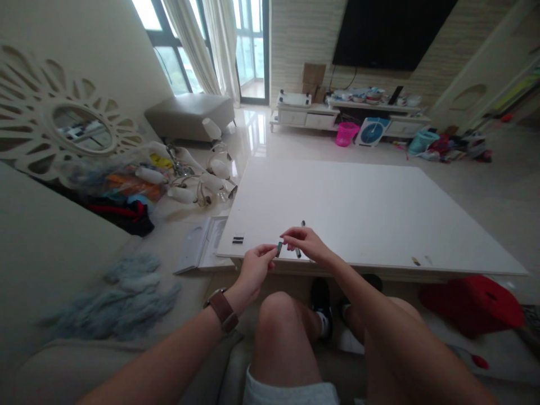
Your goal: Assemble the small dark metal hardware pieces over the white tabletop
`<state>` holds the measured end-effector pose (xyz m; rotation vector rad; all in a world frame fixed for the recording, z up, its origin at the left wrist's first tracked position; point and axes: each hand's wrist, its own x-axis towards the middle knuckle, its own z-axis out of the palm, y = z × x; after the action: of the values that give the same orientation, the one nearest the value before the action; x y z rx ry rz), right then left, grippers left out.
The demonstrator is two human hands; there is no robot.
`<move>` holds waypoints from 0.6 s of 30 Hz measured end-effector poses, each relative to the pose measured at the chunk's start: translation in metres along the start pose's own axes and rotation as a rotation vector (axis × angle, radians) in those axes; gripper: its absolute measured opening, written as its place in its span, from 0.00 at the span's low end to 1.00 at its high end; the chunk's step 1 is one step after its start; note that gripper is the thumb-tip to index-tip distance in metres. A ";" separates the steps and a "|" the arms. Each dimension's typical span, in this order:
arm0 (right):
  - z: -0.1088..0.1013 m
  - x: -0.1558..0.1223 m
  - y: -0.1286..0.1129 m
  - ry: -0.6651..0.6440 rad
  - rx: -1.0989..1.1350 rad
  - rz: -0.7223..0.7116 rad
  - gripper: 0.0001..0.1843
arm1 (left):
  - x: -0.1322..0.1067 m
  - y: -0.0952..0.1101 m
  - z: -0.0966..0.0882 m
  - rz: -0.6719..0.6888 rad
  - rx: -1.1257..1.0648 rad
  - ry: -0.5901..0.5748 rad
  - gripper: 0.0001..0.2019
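My left hand (255,265) and my right hand (307,243) meet over the near edge of a white low table (379,208). Both pinch a small dark cylindrical object with a greenish tint (279,248) between their fingertips. A dark pen-like stick (299,239) lies on the table under my right hand; whether the hand touches it I cannot tell. A small black item (238,240) rests on the table to the left of my hands. A brown-strapped watch (223,310) is on my left wrist.
My bare knees are below the table edge. A chandelier with white shades (198,180) lies on the floor at left beside a pile of clothes. A red object (472,304) sits at right. Far off stand a TV cabinet and a pink basket (346,134).
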<state>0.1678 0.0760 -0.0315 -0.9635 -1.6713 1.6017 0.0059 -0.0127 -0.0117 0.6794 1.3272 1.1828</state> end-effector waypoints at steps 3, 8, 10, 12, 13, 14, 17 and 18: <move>0.009 -0.011 -0.002 -0.082 0.031 -0.013 0.18 | 0.000 0.000 -0.001 0.007 -0.006 -0.034 0.16; 0.014 -0.015 -0.006 -0.003 0.101 -0.044 0.16 | 0.000 0.002 0.000 -0.028 -0.045 -0.039 0.16; 0.014 -0.016 -0.008 0.041 0.145 -0.037 0.15 | 0.000 0.003 0.001 -0.039 -0.067 -0.037 0.16; 0.015 -0.017 -0.010 0.061 0.161 -0.035 0.15 | -0.001 0.002 0.001 -0.041 -0.085 -0.037 0.15; 0.016 -0.018 -0.010 0.062 0.162 -0.039 0.14 | -0.002 0.002 0.001 -0.038 -0.091 -0.033 0.15; 0.017 -0.018 -0.010 0.060 0.160 -0.045 0.14 | -0.003 0.002 0.001 -0.034 -0.096 -0.024 0.15; 0.020 -0.016 -0.011 0.044 0.149 -0.049 0.15 | -0.004 0.003 0.002 -0.009 -0.123 0.031 0.16; 0.022 -0.015 -0.011 0.039 0.143 -0.043 0.15 | -0.004 0.003 0.002 0.002 -0.136 0.051 0.16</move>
<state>0.1570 0.0516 -0.0214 -0.8758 -1.5184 1.6394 0.0075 -0.0147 -0.0072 0.5565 1.2754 1.2868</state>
